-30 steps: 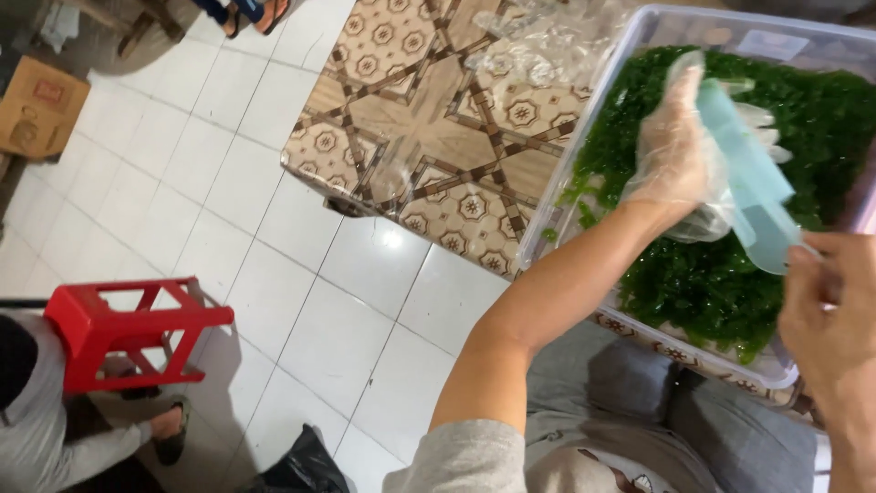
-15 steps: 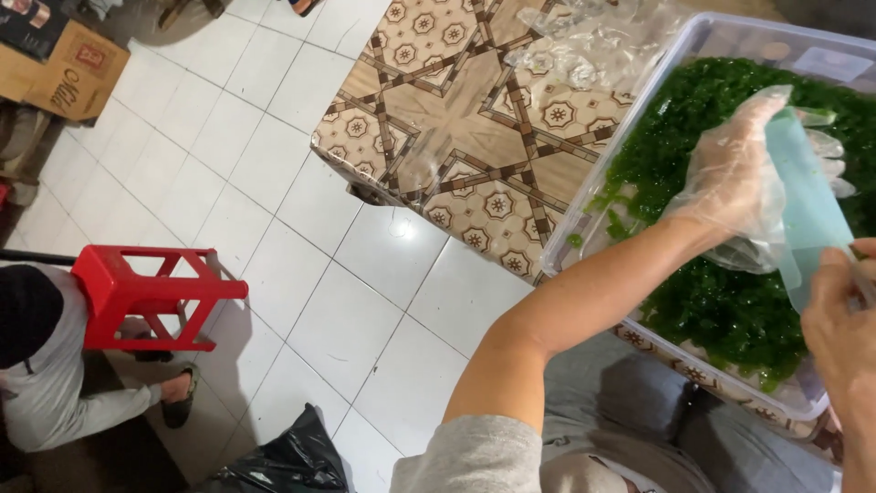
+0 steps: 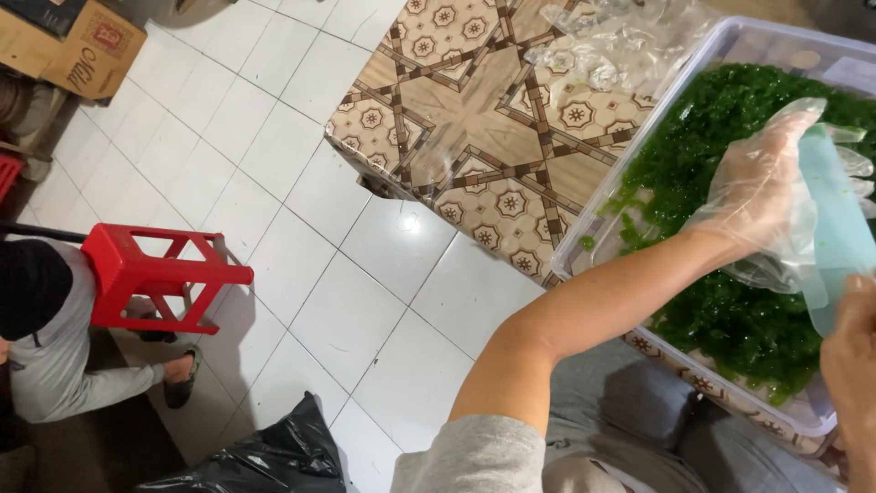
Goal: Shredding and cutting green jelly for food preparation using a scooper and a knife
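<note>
My left hand (image 3: 762, 192) wears a loose clear plastic glove and hovers over a clear plastic tub (image 3: 584, 246) filled with wet green shredded stuff (image 3: 721, 319). Its fingers are straight and lie against a pale teal plastic piece (image 3: 835, 219), which hides the fingertips. My right hand (image 3: 853, 365) shows only partly at the right edge and pinches the lower end of that teal piece. The tub rests on a low table (image 3: 456, 119) with a brown patterned top.
Crumpled clear plastic bags (image 3: 620, 41) lie on the table beside the tub. On the white tiled floor stand a red plastic stool (image 3: 155, 274), a black rubbish bag (image 3: 265, 456) and a cardboard box (image 3: 82, 46). Another person (image 3: 46, 338) crouches at the left edge.
My head has turned, so the tub slid right and the stool came further into view. My left hand stays over the tub against the teal piece, and my right hand has come closer.
</note>
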